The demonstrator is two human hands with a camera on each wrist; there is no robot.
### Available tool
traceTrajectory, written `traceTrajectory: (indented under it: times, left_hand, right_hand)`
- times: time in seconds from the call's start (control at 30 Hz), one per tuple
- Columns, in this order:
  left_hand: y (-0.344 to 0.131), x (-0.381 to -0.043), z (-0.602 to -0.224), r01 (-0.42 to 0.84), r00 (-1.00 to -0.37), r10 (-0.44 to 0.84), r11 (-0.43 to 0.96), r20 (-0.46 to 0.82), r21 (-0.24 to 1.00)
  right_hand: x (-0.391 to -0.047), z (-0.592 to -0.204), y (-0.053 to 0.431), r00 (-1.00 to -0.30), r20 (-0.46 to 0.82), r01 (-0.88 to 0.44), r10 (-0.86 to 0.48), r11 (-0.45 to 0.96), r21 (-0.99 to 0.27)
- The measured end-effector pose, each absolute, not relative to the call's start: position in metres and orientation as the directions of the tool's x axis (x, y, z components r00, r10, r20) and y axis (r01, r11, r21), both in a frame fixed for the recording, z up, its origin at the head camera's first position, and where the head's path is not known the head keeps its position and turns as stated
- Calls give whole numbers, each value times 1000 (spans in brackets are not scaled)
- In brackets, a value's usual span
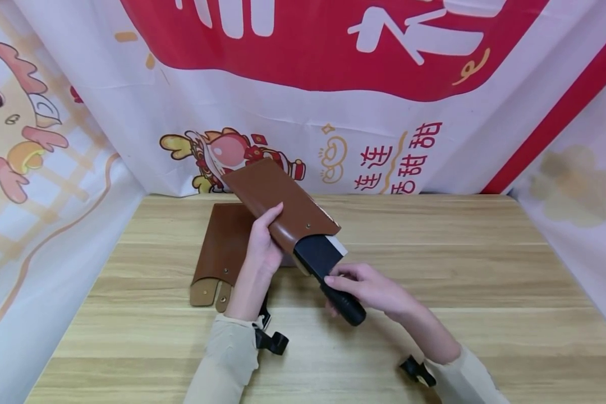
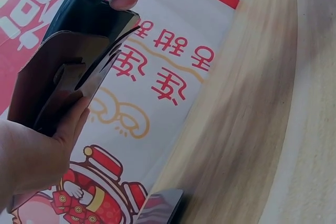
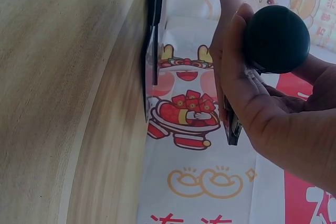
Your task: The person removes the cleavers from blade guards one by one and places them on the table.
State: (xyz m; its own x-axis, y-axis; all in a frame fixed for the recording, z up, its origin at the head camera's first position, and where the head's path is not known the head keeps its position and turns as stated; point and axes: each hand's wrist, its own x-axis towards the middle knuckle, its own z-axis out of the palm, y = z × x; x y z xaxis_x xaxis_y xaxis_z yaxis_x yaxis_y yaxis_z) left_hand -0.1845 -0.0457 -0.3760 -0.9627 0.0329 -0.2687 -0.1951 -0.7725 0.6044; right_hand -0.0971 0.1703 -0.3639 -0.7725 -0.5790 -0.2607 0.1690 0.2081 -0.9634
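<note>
Held up at a slant over the table is a brown leather sheath (image 1: pixel 278 193), with a cleaver (image 1: pixel 319 255) partly inside it. Black blade with a bright edge shows below the sheath's mouth. My left hand (image 1: pixel 264 244) grips the sheath by its side, thumb on the front face. The fingers of my right hand (image 1: pixel 366 287) curl round the black handle (image 1: pixel 350 308); its round end faces the camera in the right wrist view. In the left wrist view the sheath's open mouth (image 2: pixel 47 72) shows, with the dark blade in it.
A second brown sheath (image 1: pixel 222 241) with snap straps lies on the wooden table (image 1: pixel 459 269), left of my left hand. Another blade (image 3: pixel 150 72) lies on the table, mostly hidden behind my left arm in the head view. A printed cloth (image 1: pixel 303 106) hangs behind.
</note>
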Motion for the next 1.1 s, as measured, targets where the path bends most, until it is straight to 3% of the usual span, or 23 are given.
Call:
traceTrajectory:
  times: [1.1]
  left_hand:
    - [-71,-193,-373,-183,-947,-3,-816,-322,548]
  right_hand:
    - [-98,-363,173,-757,-237,90,-609,263,-961]
